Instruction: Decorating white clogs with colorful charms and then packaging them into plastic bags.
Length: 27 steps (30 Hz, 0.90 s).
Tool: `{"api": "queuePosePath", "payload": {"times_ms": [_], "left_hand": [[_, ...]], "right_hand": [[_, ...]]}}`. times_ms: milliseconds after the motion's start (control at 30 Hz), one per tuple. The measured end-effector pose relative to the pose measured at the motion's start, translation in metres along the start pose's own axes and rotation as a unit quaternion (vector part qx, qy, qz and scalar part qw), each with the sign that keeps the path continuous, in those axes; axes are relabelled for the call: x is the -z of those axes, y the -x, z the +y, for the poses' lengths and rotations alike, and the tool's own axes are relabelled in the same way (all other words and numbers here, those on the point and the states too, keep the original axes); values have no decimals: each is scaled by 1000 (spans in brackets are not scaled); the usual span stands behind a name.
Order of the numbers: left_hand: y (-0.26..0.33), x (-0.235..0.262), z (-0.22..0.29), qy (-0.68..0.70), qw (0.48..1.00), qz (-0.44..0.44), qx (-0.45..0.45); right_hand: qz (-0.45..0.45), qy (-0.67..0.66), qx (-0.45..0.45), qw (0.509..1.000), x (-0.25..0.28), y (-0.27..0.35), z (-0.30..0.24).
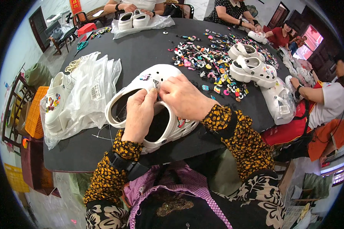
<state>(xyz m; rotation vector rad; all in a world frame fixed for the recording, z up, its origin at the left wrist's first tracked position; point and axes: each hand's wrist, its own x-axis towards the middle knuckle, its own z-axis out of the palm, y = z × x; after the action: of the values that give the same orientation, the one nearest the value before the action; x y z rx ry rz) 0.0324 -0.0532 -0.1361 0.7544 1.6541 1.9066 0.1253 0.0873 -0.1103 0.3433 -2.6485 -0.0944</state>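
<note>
Both hands pinch at the upper of a white clog on the near part of the dark round desk.

The left hand (139,112) lies over the clog's opening, its fingers closed around a small dark charm (155,84) at the strap edge; the right hand (185,97) comes in from the right, fingertips pinched shut on the same spot, touching the left. The white clog (156,76) lies directly under both hands, toe pointing far, a small charm (144,76) already on its toe. Just left: clear plastic bags (91,87) with another white clog (57,101). Far right: a heap of coloured shoe charms (202,57) and a pair of decorated white clogs (250,65). Other people sit along the desk's (141,45) far and right rim.
</note>
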Motion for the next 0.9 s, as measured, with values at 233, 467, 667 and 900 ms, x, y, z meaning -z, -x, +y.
{"api": "queuePosePath", "payload": {"times_ms": [233, 467, 667, 900], "left_hand": [[0, -3, 10, -1, 1000, 7, -4], [-5, 4, 22, 24, 998, -31, 57], [-7, 12, 26, -144, 986, -79, -23], [8, 37, 29, -316, 920, -37, -231]], "right_hand": [[37, -27, -13, 999, -5, 4, 4], [75, -186, -86, 976, 2, 27, 18], [113, -193, -133, 966, 20, 29, 12], [54, -132, -89, 986, 45, 5, 2]]}}
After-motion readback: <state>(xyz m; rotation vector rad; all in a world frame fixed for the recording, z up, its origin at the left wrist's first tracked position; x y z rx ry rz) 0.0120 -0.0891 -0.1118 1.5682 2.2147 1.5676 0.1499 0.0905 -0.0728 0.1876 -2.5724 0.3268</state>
